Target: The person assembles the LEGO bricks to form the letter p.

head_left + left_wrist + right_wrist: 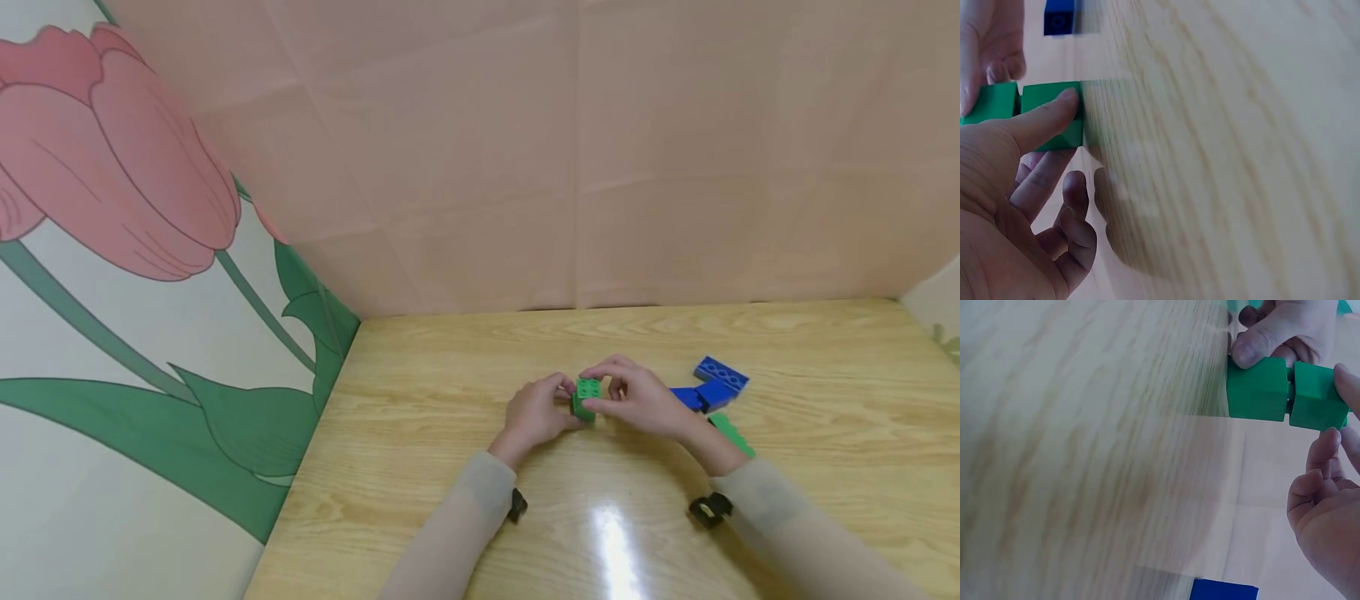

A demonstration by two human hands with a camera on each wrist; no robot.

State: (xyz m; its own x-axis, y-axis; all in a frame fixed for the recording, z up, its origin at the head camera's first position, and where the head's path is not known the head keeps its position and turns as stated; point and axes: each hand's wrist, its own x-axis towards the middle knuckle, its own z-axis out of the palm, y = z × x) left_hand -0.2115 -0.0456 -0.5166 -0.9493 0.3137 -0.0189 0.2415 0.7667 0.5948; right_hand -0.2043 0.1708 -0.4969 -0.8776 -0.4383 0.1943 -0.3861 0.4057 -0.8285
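Observation:
A green toy brick (pixel 1257 390) stands on the wooden table, gripped between the thumb and fingers of my left hand (pixel 534 412). Just over it, my right hand (pixel 637 400) pinches a second green brick (pixel 1316 394) whose studs face up in the head view. A narrow gap with studs showing separates the two bricks in the right wrist view, so they are lined up but not flush. From the left wrist view, the left thumb lies across the face of the lower brick (pixel 1047 94), close to the tabletop.
To the right of my hands lie a blue brick (pixel 722 374) with its hollow underside showing, two more blue pieces and a green brick (pixel 731 433) near the right wrist. A pink cloth (pixel 465 167) hangs behind the table (pixel 420 367); a tulip-patterned panel (pixel 135 325) borders its left.

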